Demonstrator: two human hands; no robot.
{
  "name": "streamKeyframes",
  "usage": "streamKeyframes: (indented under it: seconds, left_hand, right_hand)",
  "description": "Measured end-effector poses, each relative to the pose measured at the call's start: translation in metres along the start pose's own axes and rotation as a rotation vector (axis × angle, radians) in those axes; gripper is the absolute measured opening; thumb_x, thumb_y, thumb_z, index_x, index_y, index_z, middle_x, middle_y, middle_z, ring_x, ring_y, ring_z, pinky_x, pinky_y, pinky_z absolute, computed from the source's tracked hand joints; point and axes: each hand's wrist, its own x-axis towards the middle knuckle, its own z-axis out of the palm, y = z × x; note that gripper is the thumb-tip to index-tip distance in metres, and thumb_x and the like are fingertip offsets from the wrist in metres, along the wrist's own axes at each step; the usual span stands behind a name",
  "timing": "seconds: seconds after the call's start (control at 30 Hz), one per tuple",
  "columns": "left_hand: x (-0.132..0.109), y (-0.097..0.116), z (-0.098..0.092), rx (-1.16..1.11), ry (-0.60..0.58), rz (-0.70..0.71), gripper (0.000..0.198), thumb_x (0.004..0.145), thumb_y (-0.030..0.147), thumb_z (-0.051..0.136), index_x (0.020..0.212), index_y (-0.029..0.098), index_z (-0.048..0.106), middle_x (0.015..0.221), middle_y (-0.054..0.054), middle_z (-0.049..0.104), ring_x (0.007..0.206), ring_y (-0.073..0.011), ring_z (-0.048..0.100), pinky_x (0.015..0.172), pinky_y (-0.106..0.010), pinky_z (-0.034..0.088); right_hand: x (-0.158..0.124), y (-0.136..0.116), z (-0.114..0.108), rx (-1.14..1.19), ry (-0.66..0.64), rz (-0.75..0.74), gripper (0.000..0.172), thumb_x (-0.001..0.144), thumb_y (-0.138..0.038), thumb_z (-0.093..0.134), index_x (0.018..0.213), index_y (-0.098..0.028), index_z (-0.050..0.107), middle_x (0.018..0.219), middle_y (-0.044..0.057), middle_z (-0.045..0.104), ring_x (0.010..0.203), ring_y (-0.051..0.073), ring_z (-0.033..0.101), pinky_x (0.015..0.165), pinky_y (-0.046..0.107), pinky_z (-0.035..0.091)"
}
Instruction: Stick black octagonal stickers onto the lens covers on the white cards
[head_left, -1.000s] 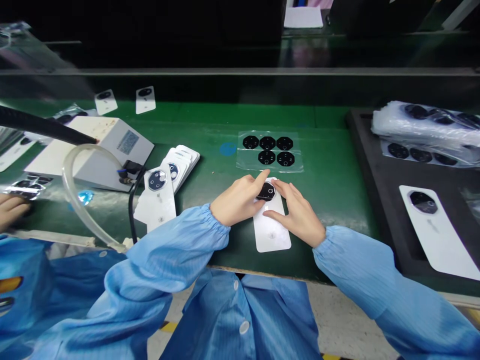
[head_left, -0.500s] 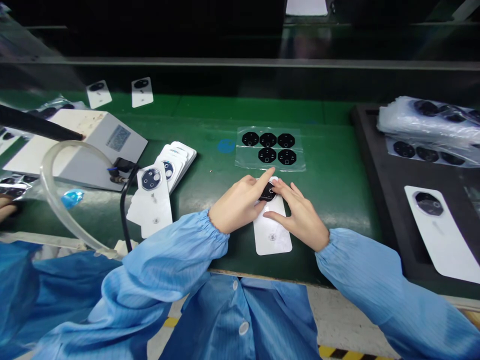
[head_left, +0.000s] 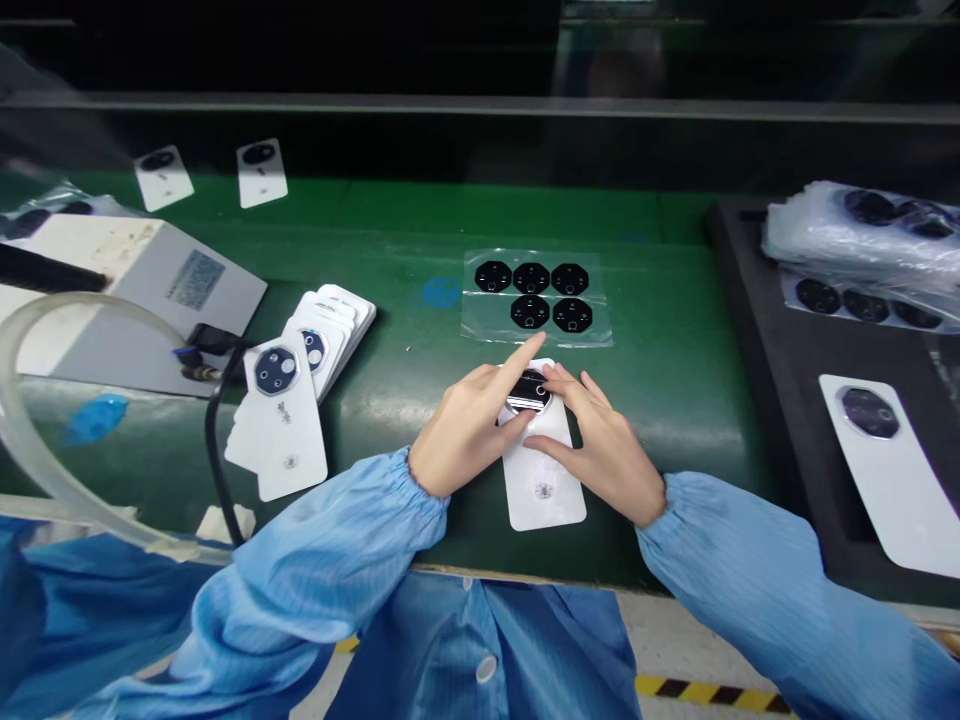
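While both hands [head_left: 536, 440] work at the middle of the green bench mat [head_left: 675, 300], the head view shows a black octagonal lens piece [head_left: 529, 390] lying near the top of a white card [head_left: 544, 480]. The left hand [head_left: 469, 430] sits on the card's left side, its index finger [head_left: 521, 360] stretched up past the top edge. The right hand [head_left: 604, 450] comes in from the other side, its fingertips [head_left: 562, 375] at the piece's right edge and its thumb [head_left: 544, 447] on the card below. The hands are close but not joined, and I cannot tell whether they are pinching the piece.

Just above the hands, a clear film sheet [head_left: 480, 325] carries five more black pieces. At centre left, a stack of white cards [head_left: 330, 320] lies beside a lens-fitted card [head_left: 289, 440]. A grey box [head_left: 150, 300] sits at the left, with a clear tube [head_left: 11, 420] and a black cable [head_left: 214, 460] nearby. At the right, a black foam tray [head_left: 750, 300] holds another lens-fitted card [head_left: 900, 500] and plastic bags of black pieces [head_left: 862, 230].
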Motion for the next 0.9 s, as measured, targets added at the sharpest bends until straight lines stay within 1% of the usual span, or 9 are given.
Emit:
streamKeyframes:
  seconds: [0.17,0.33,0.5,0.63,0.77,0.9]
  left_hand:
    - [-0.001,-0.001,0.003,-0.076,0.016,-0.063,0.074,0.083,0.014,0.061,0.147,0.025,0.028,0.127,-0.004,0.062,0.115,-0.0146,0.059,0.099,-0.027,0.049]
    - [0.000,0.000,0.003,-0.122,0.010,-0.133,0.076,0.081,0.014,0.064,0.147,0.026,0.029,0.124,-0.003,0.064,0.112,-0.0144,0.061,0.099,-0.029,0.050]
    - [0.003,0.003,0.001,-0.180,0.006,-0.208,0.078,0.079,0.013,0.066,0.146,0.030,0.030,0.120,0.000,0.067,0.110,-0.0132,0.063,0.099,-0.027,0.051]
    - [0.004,0.006,0.000,-0.167,0.018,-0.256,0.075,0.080,0.014,0.067,0.144,0.033,0.033,0.120,0.002,0.067,0.109,-0.0124,0.064,0.097,-0.026,0.052]
    - [0.004,0.008,0.001,-0.137,0.023,-0.254,0.074,0.079,0.012,0.067,0.143,0.030,0.035,0.119,0.000,0.068,0.108,-0.0126,0.064,0.094,-0.025,0.053]
    - [0.004,0.010,0.002,-0.129,0.022,-0.273,0.073,0.079,0.012,0.068,0.143,0.029,0.036,0.121,-0.002,0.066,0.107,-0.0128,0.065,0.096,-0.025,0.053]
  right_hand:
    - [0.000,-0.001,0.000,0.015,-0.020,0.007,0.057,0.081,-0.025,0.075,0.127,-0.019,0.042,0.145,0.012,0.042,0.138,0.022,0.032,0.118,0.049,0.022]
    - [-0.001,-0.002,0.001,0.023,-0.016,0.012,0.059,0.082,-0.022,0.074,0.130,-0.019,0.039,0.146,0.011,0.042,0.139,0.020,0.031,0.119,0.046,0.021]
    - [-0.001,-0.003,0.000,0.019,-0.031,0.029,0.060,0.083,-0.023,0.073,0.131,-0.018,0.038,0.148,0.010,0.039,0.139,0.019,0.030,0.120,0.044,0.019]
    - [-0.002,-0.004,-0.001,0.020,-0.045,0.042,0.059,0.084,-0.024,0.072,0.132,-0.018,0.037,0.149,0.009,0.038,0.140,0.018,0.029,0.120,0.042,0.018]
    - [-0.001,-0.005,-0.002,0.025,-0.057,0.064,0.061,0.084,-0.024,0.073,0.132,-0.018,0.035,0.148,0.009,0.039,0.139,0.017,0.029,0.120,0.039,0.018]
    - [0.000,-0.006,-0.002,0.028,-0.055,0.073,0.061,0.084,-0.025,0.072,0.132,-0.019,0.035,0.148,0.009,0.039,0.138,0.018,0.031,0.120,0.040,0.019]
